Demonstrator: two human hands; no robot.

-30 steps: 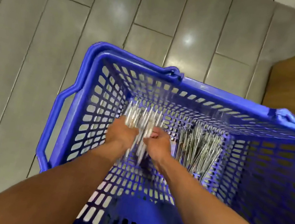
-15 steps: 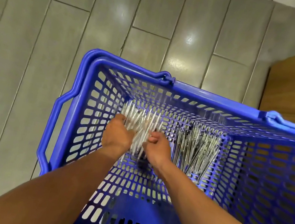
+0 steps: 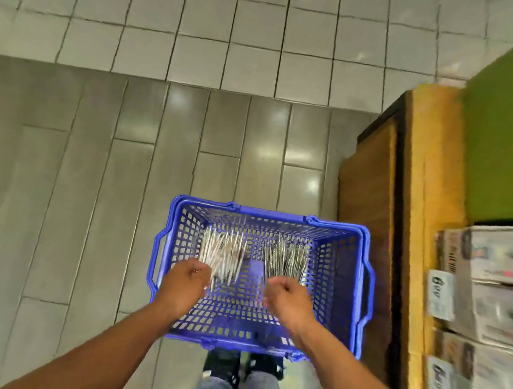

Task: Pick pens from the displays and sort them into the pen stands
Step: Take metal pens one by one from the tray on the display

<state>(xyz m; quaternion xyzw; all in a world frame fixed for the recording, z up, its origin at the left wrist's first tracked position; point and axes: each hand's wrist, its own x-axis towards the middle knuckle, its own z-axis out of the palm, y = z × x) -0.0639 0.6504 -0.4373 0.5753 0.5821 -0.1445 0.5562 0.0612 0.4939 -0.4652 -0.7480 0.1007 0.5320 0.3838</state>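
Here the left hand [image 3: 188, 279] curls over the near ends of the pale pens [image 3: 221, 254] in the blue basket [image 3: 366, 280] on the floor, apparently gripping some; the right hand [image 3: 287, 296] is clenched at the darker pens [image 3: 285, 260], though whether it holds any I cannot tell. A loose bundle could fan out and slip through the mesh. The shelf tags [image 3: 440, 294] are too blurred to read reliably.
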